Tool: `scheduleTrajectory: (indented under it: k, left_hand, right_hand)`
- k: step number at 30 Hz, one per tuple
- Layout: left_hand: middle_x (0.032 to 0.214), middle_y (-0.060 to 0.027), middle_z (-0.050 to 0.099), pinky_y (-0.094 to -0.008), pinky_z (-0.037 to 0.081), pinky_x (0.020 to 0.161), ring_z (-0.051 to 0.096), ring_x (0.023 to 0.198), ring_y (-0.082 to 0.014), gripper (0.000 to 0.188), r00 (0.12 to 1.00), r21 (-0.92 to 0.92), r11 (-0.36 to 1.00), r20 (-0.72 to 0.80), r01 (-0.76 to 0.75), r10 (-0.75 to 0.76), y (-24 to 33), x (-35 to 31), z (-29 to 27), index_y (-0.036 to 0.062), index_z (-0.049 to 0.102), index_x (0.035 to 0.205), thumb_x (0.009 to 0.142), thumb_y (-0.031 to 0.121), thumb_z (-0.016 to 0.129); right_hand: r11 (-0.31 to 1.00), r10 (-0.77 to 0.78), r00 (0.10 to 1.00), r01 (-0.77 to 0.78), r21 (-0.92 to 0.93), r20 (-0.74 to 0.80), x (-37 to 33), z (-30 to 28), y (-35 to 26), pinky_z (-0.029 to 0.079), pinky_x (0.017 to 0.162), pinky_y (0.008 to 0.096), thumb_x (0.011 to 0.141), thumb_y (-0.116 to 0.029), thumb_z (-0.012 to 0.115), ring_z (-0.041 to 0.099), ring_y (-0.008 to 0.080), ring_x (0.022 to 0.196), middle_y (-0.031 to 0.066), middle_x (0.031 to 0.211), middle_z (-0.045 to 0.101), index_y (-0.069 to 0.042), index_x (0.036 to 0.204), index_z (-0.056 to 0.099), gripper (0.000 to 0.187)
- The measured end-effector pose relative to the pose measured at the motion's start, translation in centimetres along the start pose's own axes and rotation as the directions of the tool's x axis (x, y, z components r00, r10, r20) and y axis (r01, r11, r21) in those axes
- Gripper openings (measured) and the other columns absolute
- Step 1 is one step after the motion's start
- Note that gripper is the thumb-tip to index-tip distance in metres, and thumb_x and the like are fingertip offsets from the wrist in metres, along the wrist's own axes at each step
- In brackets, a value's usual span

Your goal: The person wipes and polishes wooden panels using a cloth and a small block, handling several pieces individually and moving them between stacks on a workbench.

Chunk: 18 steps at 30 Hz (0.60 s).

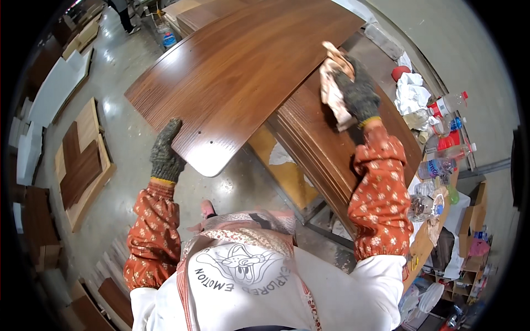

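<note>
Widely spread hands: left [167, 151] at panel [243, 69], right [361, 91] clutching cloth [332, 94].

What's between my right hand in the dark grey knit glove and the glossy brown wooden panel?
In the head view, a crumpled pale pink cloth held in your right hand lies between hand and panel.

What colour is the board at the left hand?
Brown wood-grain board, best seen in the head view.
</note>
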<state>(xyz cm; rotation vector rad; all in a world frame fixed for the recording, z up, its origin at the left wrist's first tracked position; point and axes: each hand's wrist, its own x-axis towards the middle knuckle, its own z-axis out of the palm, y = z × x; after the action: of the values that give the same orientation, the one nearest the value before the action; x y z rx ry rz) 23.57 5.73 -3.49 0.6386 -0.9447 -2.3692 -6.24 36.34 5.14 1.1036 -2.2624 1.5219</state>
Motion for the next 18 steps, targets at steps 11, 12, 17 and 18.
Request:
scheduleTrajectory:
  k: [11, 12, 17, 18]
  left_hand:
    - [0.109, -0.0119, 0.063, -0.0356, 0.049, 0.089, 0.060, 0.101, -0.0223, 0.030, 1.000, -0.039, 0.999, 0.008, -0.012, 0.012, -1.1, 0.4, 0.3, 0.0000, 0.059, 0.114, 0.088, 0.015, 0.062]
    - [0.109, -0.0119, 0.063, -0.0356, 0.049, 0.089, 0.060, 0.101, -0.0223, 0.030, 1.000, -0.041, 0.999, 0.021, 0.007, -0.006, -1.3, 0.6, -0.2, 0.0000, 0.059, 0.114, 0.088, 0.015, 0.062]
    - [0.121, -0.0124, 0.058, -0.0358, 0.047, 0.096, 0.055, 0.113, -0.0234, 0.038, 0.992, -0.006, 0.999, 0.117, -0.043, 0.043, -2.7, 1.4, -2.1, -0.0009, 0.054, 0.122, 0.087, 0.010, 0.063]
    - [0.121, -0.0124, 0.058, -0.0358, 0.047, 0.096, 0.055, 0.113, -0.0234, 0.038, 0.991, 0.001, 0.999, 0.129, -0.035, 0.035, -3.0, 1.6, -3.0, -0.0009, 0.054, 0.122, 0.087, 0.010, 0.063]
  right_hand:
    - [0.844, -0.188, 0.968, 0.246, -0.477, 0.166, -5.5, 13.5, -6.4, 0.034, 0.101, 0.0405, 0.088, -0.019, 0.045, 0.045, 0.0236, 0.118, 0.0083, 0.126, 0.052, -0.006, 0.120, 0.054, 0.035]
    - [0.932, -0.137, 0.982, 0.172, -0.320, 0.128, -7.6, 14.6, -8.4, 0.034, 0.102, 0.0404, 0.087, -0.015, 0.045, 0.045, 0.0250, 0.120, 0.0110, 0.129, 0.050, -0.004, 0.120, 0.053, 0.035]
    - [0.508, -0.189, 0.979, 0.031, 0.861, 0.076, -14.8, 20.5, -12.0, 0.026, 0.108, 0.0557, 0.096, -0.032, 0.040, 0.044, 0.0333, 0.121, 0.0133, 0.127, 0.048, -0.014, 0.107, 0.063, 0.032]
    - [0.914, -0.292, 0.955, 0.263, 0.310, 0.051, -13.7, 19.2, -12.4, 0.030, 0.102, 0.0534, 0.094, -0.026, 0.044, 0.047, 0.0300, 0.115, 0.0109, 0.120, 0.051, -0.013, 0.106, 0.063, 0.026]
